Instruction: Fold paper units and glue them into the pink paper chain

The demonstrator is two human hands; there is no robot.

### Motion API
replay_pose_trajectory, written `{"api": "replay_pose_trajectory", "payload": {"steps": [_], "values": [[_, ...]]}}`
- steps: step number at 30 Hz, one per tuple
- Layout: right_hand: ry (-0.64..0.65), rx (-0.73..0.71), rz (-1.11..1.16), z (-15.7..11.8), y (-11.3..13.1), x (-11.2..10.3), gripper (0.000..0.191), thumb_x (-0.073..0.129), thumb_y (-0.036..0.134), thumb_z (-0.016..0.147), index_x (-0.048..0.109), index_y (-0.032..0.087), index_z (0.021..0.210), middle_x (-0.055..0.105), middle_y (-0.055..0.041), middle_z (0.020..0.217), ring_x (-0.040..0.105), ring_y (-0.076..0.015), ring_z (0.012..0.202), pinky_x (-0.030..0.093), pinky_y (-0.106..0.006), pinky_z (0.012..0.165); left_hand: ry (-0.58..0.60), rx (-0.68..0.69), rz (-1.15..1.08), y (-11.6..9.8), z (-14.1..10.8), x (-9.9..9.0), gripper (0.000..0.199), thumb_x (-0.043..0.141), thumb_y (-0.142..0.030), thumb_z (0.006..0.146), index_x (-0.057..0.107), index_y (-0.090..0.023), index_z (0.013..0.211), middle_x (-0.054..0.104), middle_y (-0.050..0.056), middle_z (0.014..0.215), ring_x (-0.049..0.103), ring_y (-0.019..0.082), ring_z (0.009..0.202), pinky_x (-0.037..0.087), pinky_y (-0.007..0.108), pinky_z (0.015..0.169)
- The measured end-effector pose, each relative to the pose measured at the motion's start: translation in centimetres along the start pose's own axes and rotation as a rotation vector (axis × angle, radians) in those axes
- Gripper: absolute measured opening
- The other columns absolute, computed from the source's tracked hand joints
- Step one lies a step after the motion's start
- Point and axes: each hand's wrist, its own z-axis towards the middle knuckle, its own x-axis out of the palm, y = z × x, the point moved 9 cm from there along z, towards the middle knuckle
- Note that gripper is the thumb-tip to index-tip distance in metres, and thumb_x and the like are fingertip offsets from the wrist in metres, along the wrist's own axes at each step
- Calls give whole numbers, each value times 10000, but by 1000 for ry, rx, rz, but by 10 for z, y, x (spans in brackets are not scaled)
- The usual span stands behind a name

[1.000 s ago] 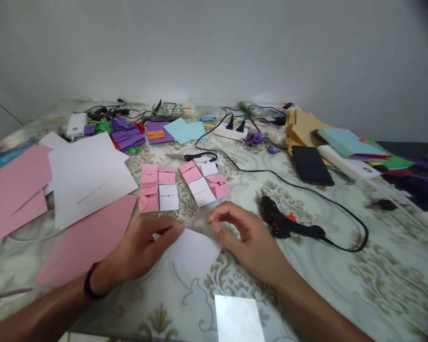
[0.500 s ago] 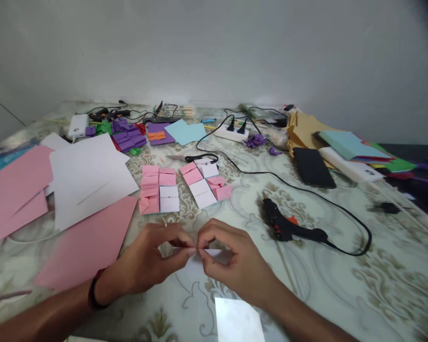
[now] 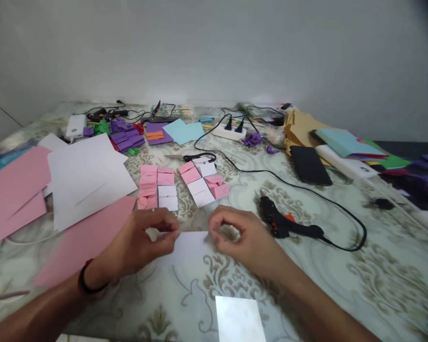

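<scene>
My left hand (image 3: 151, 237) pinches the left end of a small white piece of paper (image 3: 191, 238), thumb against forefinger. At its right end my right hand (image 3: 237, 235) is closed in a like pinch. The paper is stretched between them just above the table, its top edge straight. Beyond the hands lie a set of folded pink and white paper squares (image 3: 167, 176) and a second such set (image 3: 200, 186). Nearer to me, a small white paper square (image 3: 239, 318) lies flat. A black glue gun (image 3: 288, 223) rests to the right of my right hand.
Large white sheets (image 3: 89, 180) and pink sheets (image 3: 14, 190) cover the left side. Scissors (image 3: 196, 157) lie behind the folded squares. A black cord runs from the power strip (image 3: 228, 132) to the glue gun. A black phone (image 3: 310, 165) lies at right.
My hands have moved apart from a close meeting at the paper's middle to its two ends. The view has shifted slightly.
</scene>
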Motion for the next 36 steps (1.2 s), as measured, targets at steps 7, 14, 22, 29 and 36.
{"api": "replay_pose_trajectory", "payload": {"steps": [7,14,22,29,36], "values": [[-141,-12,34,-1,-1,-20,22,666,224,874,671,212,892,701,-33,889,646,-203,869,495,-323,814,-40,-1,29,-3,-1,-6,101,653,-170,895,699,-194,808,695,-21,743,593,114,686,470,221,657],[25,10,21,-4,3,25,87,660,143,835,685,202,776,705,0,769,634,-151,718,477,-264,683,49,9,31,-2,-5,22,86,676,-147,864,728,-201,820,733,-24,751,644,113,699,504,217,694],[20,-83,-55,-11,6,36,116,632,98,757,643,213,769,663,18,752,609,-141,688,444,-250,655,98,23,26,-2,-7,33,125,661,-85,822,715,-197,815,733,-31,757,667,113,707,503,214,694],[-8,-37,-47,-10,8,29,116,606,103,743,621,217,745,648,14,743,596,-144,681,444,-248,634,99,-51,-22,3,-5,26,103,659,-99,807,707,-186,780,717,-27,739,634,116,702,505,217,692],[-133,101,78,-1,-8,-20,56,665,183,756,629,201,718,601,9,713,538,-143,670,405,-241,595,22,-124,-175,18,7,-11,61,699,-164,859,690,-171,799,761,5,789,714,151,762,539,250,739]]}}
